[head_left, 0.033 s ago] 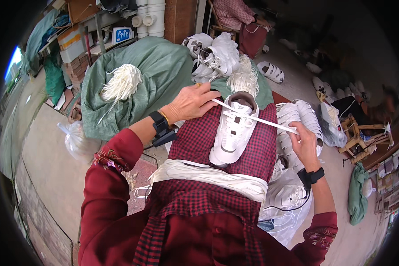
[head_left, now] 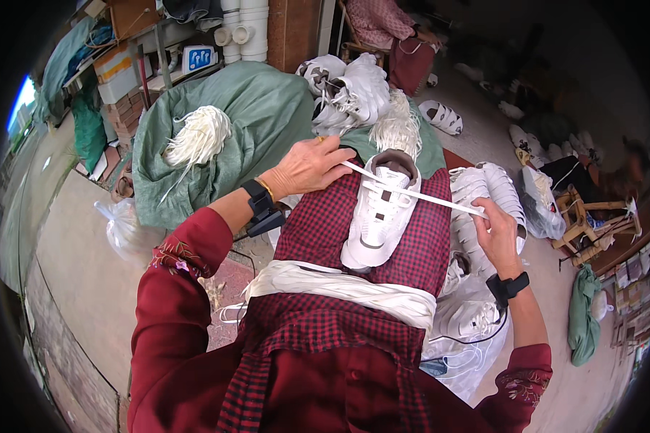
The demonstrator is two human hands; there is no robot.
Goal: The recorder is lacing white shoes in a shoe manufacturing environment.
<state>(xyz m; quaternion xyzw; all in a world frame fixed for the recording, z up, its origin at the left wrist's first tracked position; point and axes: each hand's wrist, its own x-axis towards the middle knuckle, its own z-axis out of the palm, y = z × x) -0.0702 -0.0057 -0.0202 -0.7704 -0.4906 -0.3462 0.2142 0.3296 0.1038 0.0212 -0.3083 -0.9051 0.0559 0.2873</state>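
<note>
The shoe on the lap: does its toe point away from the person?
No, the toe of this shoe lies nearer the person than its opening.

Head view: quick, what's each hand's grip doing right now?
Left hand: closed in a pinch, holding white shoelace.
Right hand: closed in a pinch, also holding white shoelace.

Between the left hand (head_left: 314, 164) and the right hand (head_left: 492, 232), a lace (head_left: 440, 200) is showing plain white against a white sneaker (head_left: 373, 229) whose lining (head_left: 396, 160) is looking grey-brown. Below both hands, a cloth (head_left: 318, 224) is displaying red-and-black checks, and a lace bundle (head_left: 339, 286) is gleaming creamy white. Beyond the left hand, a sack (head_left: 263, 108) is looking dull green. Behind it, a sleeve (head_left: 170, 303) is glowing deep red, its embroidery (head_left: 181, 263) showing pink.
</note>
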